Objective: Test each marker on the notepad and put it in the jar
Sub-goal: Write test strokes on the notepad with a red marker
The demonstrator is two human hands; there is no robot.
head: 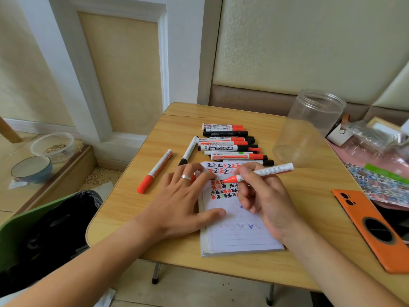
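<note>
My right hand [263,196] grips an uncapped red marker [265,172], its tip touching the lined notepad [239,235] among red and black test marks. My left hand [177,200] lies flat with spread fingers on the notepad's left edge; something red, partly hidden, shows under its ring finger. Behind the notepad lies a row of several capped red and black markers [228,144]. A capped red marker [155,171] and a capped black marker [188,150] lie apart to the left. The clear plastic jar [309,127] stands open and empty at the back right.
An orange phone [374,229] lies face down at the table's [132,209] right edge, next to a patterned packet [380,185] and plastic bags. A green bin with a black liner [44,235] stands left of the table. Bowls [33,169] sit on the floor ledge.
</note>
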